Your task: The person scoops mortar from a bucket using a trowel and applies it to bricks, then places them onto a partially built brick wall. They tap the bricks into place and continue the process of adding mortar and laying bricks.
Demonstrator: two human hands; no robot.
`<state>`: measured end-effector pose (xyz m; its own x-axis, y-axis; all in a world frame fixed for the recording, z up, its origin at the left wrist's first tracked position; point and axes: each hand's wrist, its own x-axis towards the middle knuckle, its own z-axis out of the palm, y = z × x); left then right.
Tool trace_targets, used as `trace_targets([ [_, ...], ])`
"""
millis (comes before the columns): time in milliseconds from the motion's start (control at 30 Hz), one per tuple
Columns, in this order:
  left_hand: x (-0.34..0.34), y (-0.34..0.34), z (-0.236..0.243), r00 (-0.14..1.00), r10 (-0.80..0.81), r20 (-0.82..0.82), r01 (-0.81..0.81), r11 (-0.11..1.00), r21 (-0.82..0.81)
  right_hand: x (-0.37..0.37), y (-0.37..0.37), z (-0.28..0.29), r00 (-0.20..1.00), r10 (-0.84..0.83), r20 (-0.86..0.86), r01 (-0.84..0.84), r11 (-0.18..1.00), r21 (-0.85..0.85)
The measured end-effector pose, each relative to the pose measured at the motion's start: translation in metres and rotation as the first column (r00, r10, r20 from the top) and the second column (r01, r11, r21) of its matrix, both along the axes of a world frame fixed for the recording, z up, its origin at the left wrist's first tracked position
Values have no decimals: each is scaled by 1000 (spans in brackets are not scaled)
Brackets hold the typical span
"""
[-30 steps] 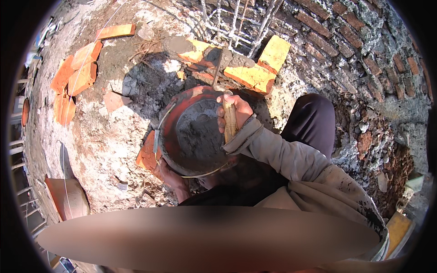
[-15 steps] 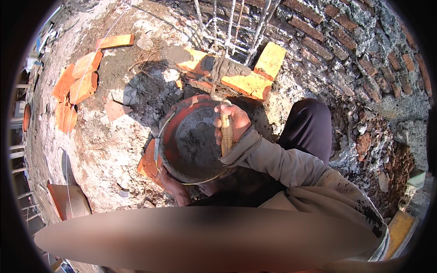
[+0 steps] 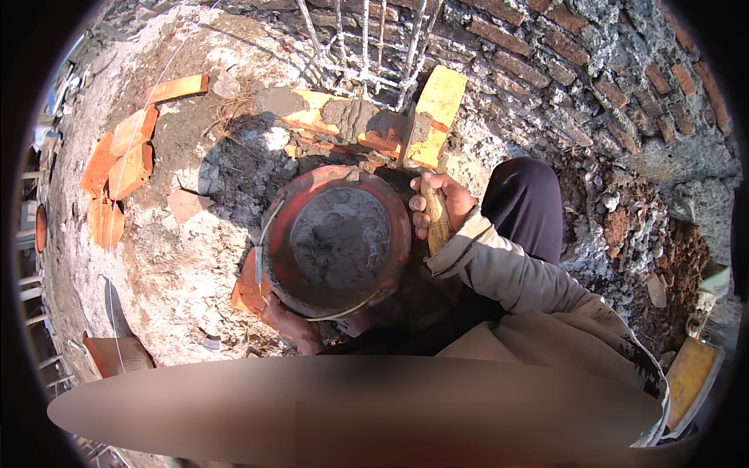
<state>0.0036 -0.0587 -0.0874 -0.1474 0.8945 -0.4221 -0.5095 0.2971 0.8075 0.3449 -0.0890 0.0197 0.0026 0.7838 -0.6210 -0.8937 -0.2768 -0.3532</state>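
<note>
My right hand (image 3: pixel 449 201) is closed around the wooden handle of a trowel (image 3: pixel 438 222). Its blade stands edge-on against the right end of a low row of orange bricks (image 3: pixel 315 118), beside a brick laid at an angle (image 3: pixel 441 97). Grey mortar (image 3: pixel 343 117) lies over part of the row. In front of me is a reddish bucket (image 3: pixel 285 226) with grey mortar (image 3: pixel 339 242) inside and a thin wire handle. My left hand (image 3: pixel 292 324) is low at the bucket's near left side, next to an orange brick piece (image 3: pixel 248 288); its fingers are mostly hidden.
Steel reinforcing bars (image 3: pixel 365 47) rise behind the brick row. An old brick wall (image 3: pixel 546 62) stands at back right. Several loose orange bricks (image 3: pixel 117 168) lie on the left near a taut string (image 3: pixel 160 78). My knee (image 3: pixel 523 203) is right of the trowel.
My right hand has moved the trowel rightward along the row to the angled brick. The bucket's opening shows more fully. My left hand stays low beside it, and the view has shifted slightly.
</note>
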Motion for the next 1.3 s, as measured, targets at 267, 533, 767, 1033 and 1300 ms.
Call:
trace_targets([
  [267,7,-2,10,999,6,-41,-7,999,-40,68,-41,122,-250,345,905,-485,764,-425],
  [533,-20,1,-28,996,-20,-90,24,999,43,56,-40,53,-911,303,281,-21,645,-764],
  [767,-5,1,-12,1000,6,15,-6,1000,-18,93,-39,70,-949,209,236,-6,738,-675],
  [1033,-15,1,-19,997,-34,-75,35,999,4,102,-11,76,-951,265,160,22,573,-819],
  [1300,-7,1,-15,998,24,-53,-24,1000,4,130,-5,66,-933,227,278,-40,703,-710],
])
